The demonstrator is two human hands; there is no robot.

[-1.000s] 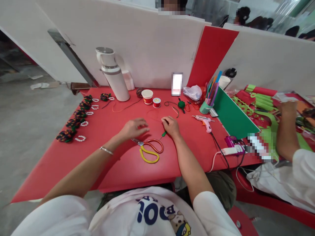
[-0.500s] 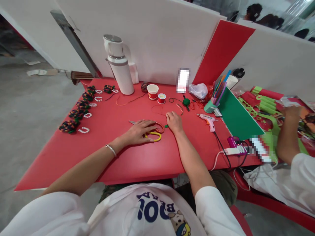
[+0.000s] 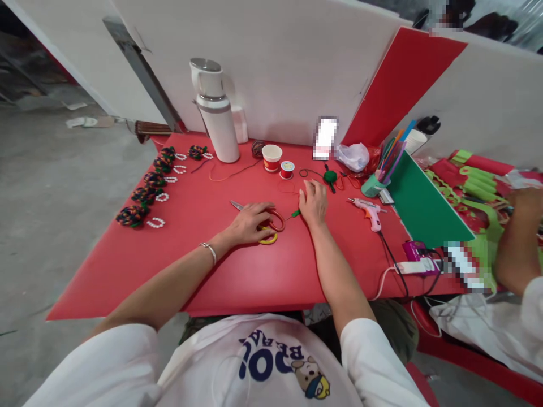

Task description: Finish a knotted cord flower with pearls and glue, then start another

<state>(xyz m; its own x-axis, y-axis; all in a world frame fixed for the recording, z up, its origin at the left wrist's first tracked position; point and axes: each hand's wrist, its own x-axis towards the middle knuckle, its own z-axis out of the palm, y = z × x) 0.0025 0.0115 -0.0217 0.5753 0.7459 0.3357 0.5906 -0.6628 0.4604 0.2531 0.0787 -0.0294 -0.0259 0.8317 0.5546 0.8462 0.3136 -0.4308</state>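
Observation:
My left hand rests on a pair of scissors with red and yellow handles, fingers curled over the handles; the blades stick out to the upper left. My right hand lies flat on the red table, fingers stretched toward a thin red cord. A small green piece lies just left of that hand.
A white thermos, a paper cup and a red thread spool stand at the back. Knotted ornaments with bead loops line the left edge. A glue gun, pen cup and green board lie right. Another person's arm works far right.
My left hand moved from the table onto the scissors' handles and slid them up the table. My right hand opened flat and reached farther forward. The view shifted left.

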